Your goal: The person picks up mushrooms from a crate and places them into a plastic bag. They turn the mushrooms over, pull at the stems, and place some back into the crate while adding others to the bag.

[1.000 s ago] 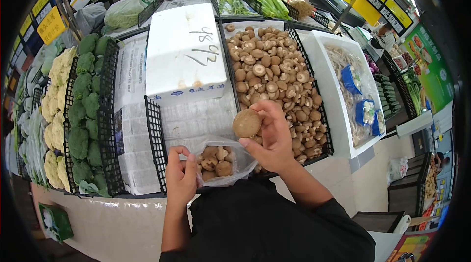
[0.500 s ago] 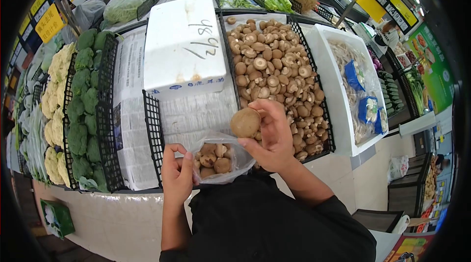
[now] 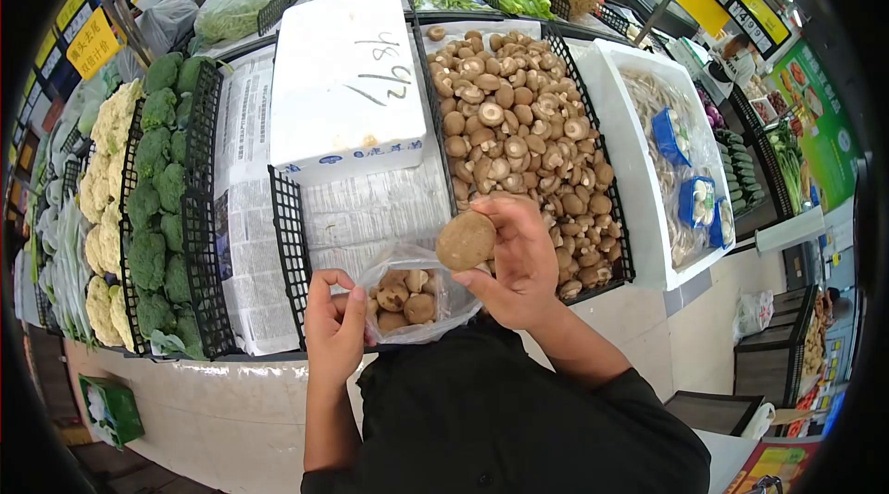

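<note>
Between the thumb and fingers of my right hand (image 3: 517,262) is a brown shiitake mushroom (image 3: 466,241), its round cap facing up and left. My left hand (image 3: 335,323) pinches the left edge of a clear plastic bag (image 3: 449,301), whose mouth gapes upward. Several mushrooms (image 3: 406,298) lie inside the bag. The held mushroom is just above the bag's right side, apart from those in it. Beyond my right hand spreads a large heap of shiitake mushrooms (image 3: 523,124) in a black crate.
A white foam box (image 3: 347,77) stands on newspaper left of the heap. To the right, another foam box (image 3: 607,161) holds pale mushrooms and blue-trayed packs. Broccoli (image 3: 153,253) and cauliflower (image 3: 106,207) fill crates at left. A black mesh divider (image 3: 289,249) rises near my left hand.
The mushroom in my right hand has turned slightly, showing its cap at a different angle. My left hand and the bag stay nearly in place.
</note>
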A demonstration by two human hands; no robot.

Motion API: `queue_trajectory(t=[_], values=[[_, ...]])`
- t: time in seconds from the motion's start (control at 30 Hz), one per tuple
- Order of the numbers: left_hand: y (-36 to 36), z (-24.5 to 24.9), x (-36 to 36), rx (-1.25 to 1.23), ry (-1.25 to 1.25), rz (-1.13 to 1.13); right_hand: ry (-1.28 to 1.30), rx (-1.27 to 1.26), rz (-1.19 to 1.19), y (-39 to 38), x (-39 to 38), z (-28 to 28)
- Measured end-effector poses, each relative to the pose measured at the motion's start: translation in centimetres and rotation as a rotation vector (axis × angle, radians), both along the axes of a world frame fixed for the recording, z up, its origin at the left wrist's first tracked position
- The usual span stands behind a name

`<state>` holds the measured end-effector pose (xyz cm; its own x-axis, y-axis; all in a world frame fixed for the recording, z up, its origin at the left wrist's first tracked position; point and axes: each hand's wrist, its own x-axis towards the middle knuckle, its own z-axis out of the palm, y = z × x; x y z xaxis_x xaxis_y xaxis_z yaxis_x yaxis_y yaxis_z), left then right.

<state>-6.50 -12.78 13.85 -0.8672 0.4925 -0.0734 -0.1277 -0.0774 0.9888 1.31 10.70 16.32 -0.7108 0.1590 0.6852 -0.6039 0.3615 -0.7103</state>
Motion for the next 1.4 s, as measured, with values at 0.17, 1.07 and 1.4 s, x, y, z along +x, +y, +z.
queue_trajectory(t=[0.17,1.07,1.4], values=[[0.0,0.0,0.1,-0.005,0.038,0.016,-0.110,-0.146,0.107,-0.6,0.3,-0.1],[0.0,-0.6,-0.4,0.002,0.064,0.018,-0.563,0.376,0.221,4.8,1.3,1.6],[-0.5,-0.2,-0.8,-0.025,0.075,0.003,-0.596,0.730,-0.769,18.0,-5.2,-7.4]])
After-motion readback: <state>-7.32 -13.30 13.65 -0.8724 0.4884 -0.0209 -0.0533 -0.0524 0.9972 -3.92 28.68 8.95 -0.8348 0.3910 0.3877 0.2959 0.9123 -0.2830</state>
